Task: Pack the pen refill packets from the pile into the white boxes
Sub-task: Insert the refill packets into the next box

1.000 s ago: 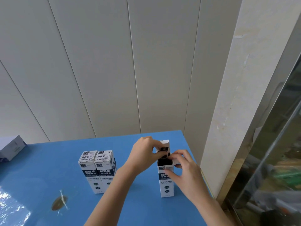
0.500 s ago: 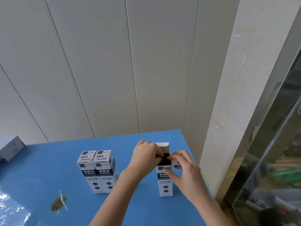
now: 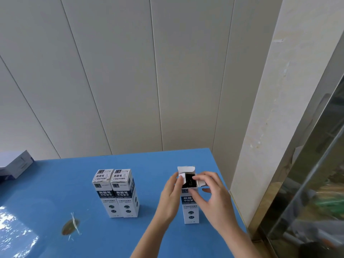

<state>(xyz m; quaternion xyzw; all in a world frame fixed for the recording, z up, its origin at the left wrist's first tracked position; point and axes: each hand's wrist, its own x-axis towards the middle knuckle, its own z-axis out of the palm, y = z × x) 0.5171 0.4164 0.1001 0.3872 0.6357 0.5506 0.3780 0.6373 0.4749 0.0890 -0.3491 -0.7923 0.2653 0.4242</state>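
The white box [image 3: 190, 205] stood upright near the right edge of the blue bench [image 3: 55, 187], its mouth open and a dark packet [image 3: 189, 181] sunk inside it. A second before, the left hand [image 3: 170, 194] had been pinching at the top of the box, just under the raised lid flap [image 3: 186, 168]. It had since slid to the box's left side, fingers nearly straight, their tips pressing the left side flap inward. The right hand [image 3: 210, 198] kept its curled grip round the upper right of the box, forefinger across the right side flap and thumb on the front. This suggested that the box was filled and its closing had begun: side flaps first, then the lid. Two closed boxes [image 3: 116, 192] stood touching each other well to the left, a pale carton [image 3: 16, 164] lay at the far left edge, and a brown mark [image 3: 69, 227] showed on the bench. Nothing blocked the lid, and the pile of packets was out of view.
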